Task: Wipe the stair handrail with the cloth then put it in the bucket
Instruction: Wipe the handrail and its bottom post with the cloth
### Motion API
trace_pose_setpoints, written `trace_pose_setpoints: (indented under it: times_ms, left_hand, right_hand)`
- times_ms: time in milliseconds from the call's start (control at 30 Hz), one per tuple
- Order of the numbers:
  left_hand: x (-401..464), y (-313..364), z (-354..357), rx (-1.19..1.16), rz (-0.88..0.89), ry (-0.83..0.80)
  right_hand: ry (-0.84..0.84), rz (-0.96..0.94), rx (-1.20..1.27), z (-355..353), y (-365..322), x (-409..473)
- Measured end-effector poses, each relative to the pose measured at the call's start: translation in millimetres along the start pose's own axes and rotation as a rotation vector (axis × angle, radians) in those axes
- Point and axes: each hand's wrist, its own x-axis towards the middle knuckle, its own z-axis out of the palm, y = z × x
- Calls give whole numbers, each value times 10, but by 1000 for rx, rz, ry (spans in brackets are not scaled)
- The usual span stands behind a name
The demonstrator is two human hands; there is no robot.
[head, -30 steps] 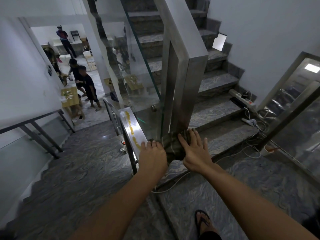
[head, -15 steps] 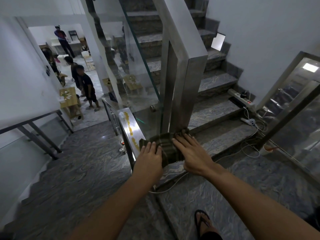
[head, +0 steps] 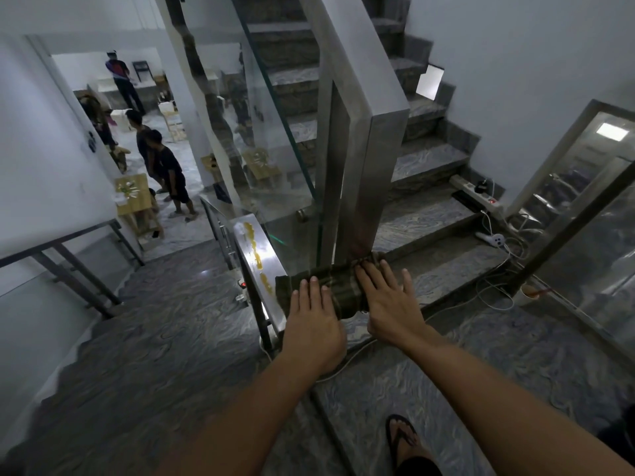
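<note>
I see the dark green striped cloth (head: pixel 330 290) draped over the flat brushed-steel stair handrail (head: pixel 357 108) at its low corner; my left hand (head: pixel 314 321) and right hand (head: pixel 390 304) press it with straight, flat fingers, gripping nothing

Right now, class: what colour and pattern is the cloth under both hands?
Dark olive green cloth with faint paler stripes, in the head view.
</note>
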Motion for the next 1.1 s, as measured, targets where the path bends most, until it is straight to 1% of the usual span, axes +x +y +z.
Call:
trace_pose_setpoints:
  times_ms: [67, 167, 333, 467, 600, 667, 767, 967, 1100]
  left_hand:
    - [-63, -51, 40, 0, -11, 10]
    - [-150, -210, 75, -29, -48, 24]
    - [-191, -405, 19, -53, -91, -9]
    - [-158, -313, -48, -42, -149, -5]
    - [-107, -159, 13, -102, -238, 44]
    - [-88, -182, 82, -104, -234, 77]
    - [-72, -354, 128, -116, -204, 85]
    - [48, -644, 91, -138, -141, 29]
    - [131, -895, 19, -124, -46, -14]
  right_hand:
    - [-27, -3, -5, -11, -58, -22]
    - [-59, -82, 0, -39, -109, -29]
    - [-87, -195, -36, -73, -122, -49]
    - [-89, -215, -59, -139, -130, -48]
    - [-100, -238, -74, -100, -128, -58]
    - [-93, -241, -67, -61, -125, -70]
    - [-97, -284, -64, -10, -154, -72]
    - [-82, -359, -58, -22, -127, -34]
    - [29, -437, -129, -75, -97, 12]
